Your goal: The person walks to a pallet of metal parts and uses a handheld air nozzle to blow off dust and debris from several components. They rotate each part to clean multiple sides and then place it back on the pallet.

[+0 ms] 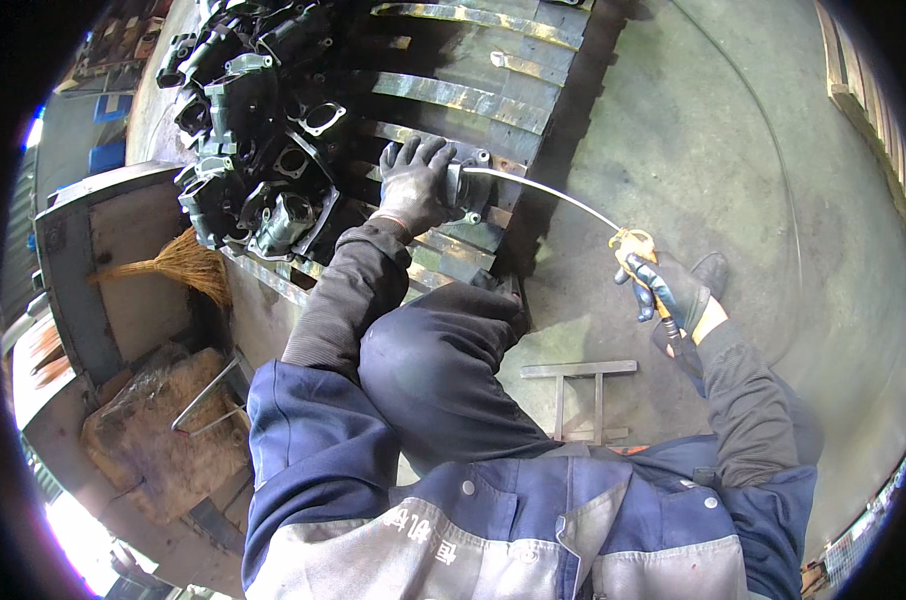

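Note:
My left hand (414, 184), in a dark, worn work glove, grips a flanged dark metal casting (474, 196) near the edge of a slatted pallet (438, 90). Its fingers are spread over the casting's left end, and their undersides are hidden. Off to the right, my gloved right hand (667, 289) is closed around the handle of a yellow air blow gun (635, 244). A long, thin, curved nozzle tube (558, 195) runs from the gun back to the casting. The tube's end meets the casting's round opening; how far in it reaches I cannot tell.
Several similar dark castings (284, 221) are heaped on the pallet's left part. A straw broom (179, 264) leans beside a metal-sided bin (93, 300). Between my legs stands a small metal frame (579, 370). A thin hose (779, 150) trails over the floor, and another wooden pallet (865, 112) is far right.

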The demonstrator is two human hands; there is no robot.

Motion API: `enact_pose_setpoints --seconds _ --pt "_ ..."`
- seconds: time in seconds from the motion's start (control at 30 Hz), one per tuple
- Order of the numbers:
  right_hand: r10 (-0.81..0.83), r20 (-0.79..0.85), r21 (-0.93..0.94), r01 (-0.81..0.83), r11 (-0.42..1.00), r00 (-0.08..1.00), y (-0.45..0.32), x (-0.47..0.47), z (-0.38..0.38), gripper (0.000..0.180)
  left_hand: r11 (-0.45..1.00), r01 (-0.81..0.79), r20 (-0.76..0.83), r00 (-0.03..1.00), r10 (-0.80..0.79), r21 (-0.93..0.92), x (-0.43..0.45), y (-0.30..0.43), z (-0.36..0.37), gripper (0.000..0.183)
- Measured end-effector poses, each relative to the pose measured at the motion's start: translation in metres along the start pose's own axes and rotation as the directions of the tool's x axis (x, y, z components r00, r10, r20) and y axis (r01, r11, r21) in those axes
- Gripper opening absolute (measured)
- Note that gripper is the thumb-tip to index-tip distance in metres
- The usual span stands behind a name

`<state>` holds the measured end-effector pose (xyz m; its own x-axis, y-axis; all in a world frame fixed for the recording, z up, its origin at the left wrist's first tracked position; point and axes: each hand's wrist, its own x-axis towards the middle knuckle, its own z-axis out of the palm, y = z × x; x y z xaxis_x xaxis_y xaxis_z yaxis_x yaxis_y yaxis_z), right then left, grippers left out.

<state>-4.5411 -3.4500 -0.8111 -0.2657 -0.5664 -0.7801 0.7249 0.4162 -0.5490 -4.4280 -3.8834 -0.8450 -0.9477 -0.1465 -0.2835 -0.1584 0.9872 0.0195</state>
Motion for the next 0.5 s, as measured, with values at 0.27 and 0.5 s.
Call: enact_pose_setpoints --seconds 0.27,0.5 --pt "0.061 0.072 0.001 -0.061 0.998 0.996 0.008 0.021 0.004 0.044 1.0 0.007 -0.017 1.0 -0.007 0.011 0.002 0.0 0.003 0.115" --pt "0.153 0.014 0.062 -0.154 0.986 0.988 0.032 0.023 -0.014 0.046 1.0 0.008 0.008 1.0 -0.008 0.013 0.002 0.001 0.001 0.115"
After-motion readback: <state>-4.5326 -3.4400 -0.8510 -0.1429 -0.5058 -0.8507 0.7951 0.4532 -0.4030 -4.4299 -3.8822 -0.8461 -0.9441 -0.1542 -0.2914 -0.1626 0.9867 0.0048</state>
